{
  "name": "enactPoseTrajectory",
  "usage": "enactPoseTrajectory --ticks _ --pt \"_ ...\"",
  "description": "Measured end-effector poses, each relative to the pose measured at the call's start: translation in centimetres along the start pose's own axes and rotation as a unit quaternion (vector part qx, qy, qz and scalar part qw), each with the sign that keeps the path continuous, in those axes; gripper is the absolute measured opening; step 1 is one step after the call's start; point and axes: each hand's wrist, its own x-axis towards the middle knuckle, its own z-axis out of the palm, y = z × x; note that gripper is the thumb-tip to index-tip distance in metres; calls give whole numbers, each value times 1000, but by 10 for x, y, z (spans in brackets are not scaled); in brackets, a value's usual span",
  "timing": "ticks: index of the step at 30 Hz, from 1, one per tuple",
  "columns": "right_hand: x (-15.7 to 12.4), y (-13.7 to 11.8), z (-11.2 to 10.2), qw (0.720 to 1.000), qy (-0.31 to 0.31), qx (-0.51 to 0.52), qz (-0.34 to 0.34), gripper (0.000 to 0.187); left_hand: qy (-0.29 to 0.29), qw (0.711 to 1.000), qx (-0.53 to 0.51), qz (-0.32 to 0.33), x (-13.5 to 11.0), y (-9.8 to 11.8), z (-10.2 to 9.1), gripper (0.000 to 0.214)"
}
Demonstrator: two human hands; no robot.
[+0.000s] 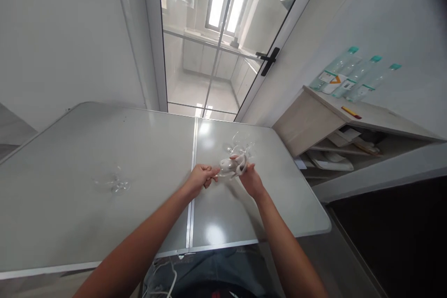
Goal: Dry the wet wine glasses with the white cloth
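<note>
Above the right half of the table I hold a clear wine glass (227,165) lying sideways between my hands. My left hand (202,179) is closed, its fingers pinching the stem end. A white cloth (240,165) is bunched in my right hand (249,176), whose fingers curl around it at the mouth of the glass. The cloth partly hides the rim. Just beyond my right hand stand clear glasses (241,145), their outlines faint. More clear glassware (119,186) is on the left half of the table; its exact number is hard to make out.
The grey table (153,149) has a metal seam (192,191) down its middle. At the right stands a wooden cabinet (307,121) with several plastic bottles (356,79) and a yellow-red pen-like object (351,112) on top. A glass door (216,56) is behind the table.
</note>
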Motion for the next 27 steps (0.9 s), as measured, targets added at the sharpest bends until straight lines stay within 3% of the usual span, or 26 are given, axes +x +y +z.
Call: enactPoseTrajectory --ticks 2,5,7,8,10,12,14,19,21,24,27 --pt "9 5 6 995 54 81 3 55 65 994 38 80 0 -4 6 69" --pt "20 16 12 959 224 165 -53 28 132 971 88 180 -2 -9 14 71" --pt "23 25 16 939 277 192 -67 24 163 959 88 212 -3 -13 16 70" --pt "23 29 20 940 272 196 -61 29 169 957 84 218 -3 -15 17 70" --pt "19 36 31 959 200 197 -30 30 153 962 82 211 -2 -19 17 69" --pt "13 40 43 974 110 199 12 21 114 974 69 182 0 -22 16 66" --pt "10 40 53 976 58 208 35 31 66 988 21 137 3 -21 13 64" --pt "13 36 50 970 86 229 9 43 5 990 -124 61 2 -13 8 55" --pt "14 39 45 964 101 245 30 47 -26 991 -128 28 1 -12 9 53" --pt "13 43 40 955 105 267 78 46 -115 985 -110 -66 -1 -15 9 53" --pt "11 39 42 955 73 270 102 47 -118 980 -129 -89 1 -19 7 51"
